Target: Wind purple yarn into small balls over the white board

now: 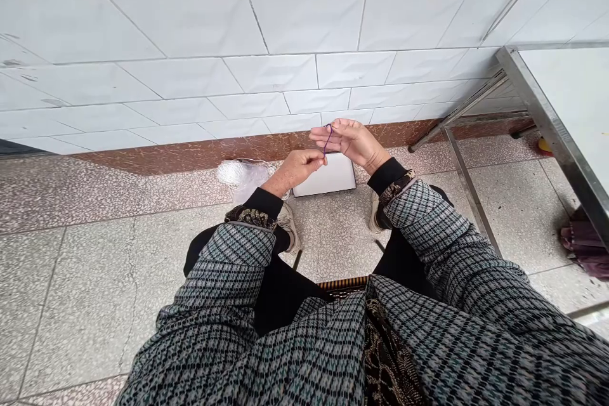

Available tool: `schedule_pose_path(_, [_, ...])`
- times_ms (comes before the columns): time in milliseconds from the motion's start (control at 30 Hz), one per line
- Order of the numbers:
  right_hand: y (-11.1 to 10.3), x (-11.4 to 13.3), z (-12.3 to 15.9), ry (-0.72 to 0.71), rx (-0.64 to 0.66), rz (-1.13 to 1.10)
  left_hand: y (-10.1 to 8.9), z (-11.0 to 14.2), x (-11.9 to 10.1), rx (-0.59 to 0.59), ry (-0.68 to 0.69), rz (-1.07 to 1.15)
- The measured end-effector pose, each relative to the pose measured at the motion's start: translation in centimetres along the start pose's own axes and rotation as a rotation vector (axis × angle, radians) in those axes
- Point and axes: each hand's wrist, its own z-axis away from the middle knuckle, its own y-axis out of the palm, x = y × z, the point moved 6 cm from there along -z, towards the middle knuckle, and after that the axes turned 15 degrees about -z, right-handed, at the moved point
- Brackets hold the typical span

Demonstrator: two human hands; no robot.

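Observation:
A thin purple cord [328,138] runs in a short curve between my two hands. Its lower end is pinched between the thumb and fingertips of my left hand [299,168]. Higher and to the right, my right hand [353,141] has the cord's upper part at its thumb and index finger, while its other fingers stretch out to the left. Below both hands a white rectangular box or tray [328,179] with a dark edge rests on the floor. To its left lies a clear plastic bag [247,179] with white strands about it.
A white tiled wall [285,25] with a reddish-brown base strip [190,158] stands in front. On the right is a metal-framed table [561,120] with its legs. Dark purple cloth [585,244] lies beneath it. My shoes [289,228] flank the box on the speckled floor [95,292].

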Motion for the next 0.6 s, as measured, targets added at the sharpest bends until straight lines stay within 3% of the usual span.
schedule_pose_path(100, [-0.5, -0.5, -0.6, -0.048, -0.064, 0.242, 0.5, 0.1, -0.5, 0.068, 0.049, -0.021])
schedule_pose_path(233, [-1.4, -0.7, -1.3, -0.12, -0.147, 0.734, -0.1, 0.2, -0.9, 0.057, 0.071, -0.042])
schedule_pose_path(333, [-1.8, -1.2, -1.4, -0.016, -0.105, 0.884, -1.4, 0.3, -1.0, -0.037, 0.058, -0.056])
schedule_pose_path(400, [-1.7, -2.0, -1.0, 0.152, -0.007, 0.756, -2.4, 0.3, -0.9, -0.11, 0.048, -0.07])
schedule_pose_path(500, [-0.6, -2.6, 0.1, 0.348, 0.127, 0.377, -3.2, 0.2, -0.4, -0.181, 0.043, -0.065])
schedule_pose_path(600, [0.4, -1.5, 0.8, 0.284, 0.131, 0.087, -3.2, -0.1, 0.7, -0.226, -0.031, -0.015])
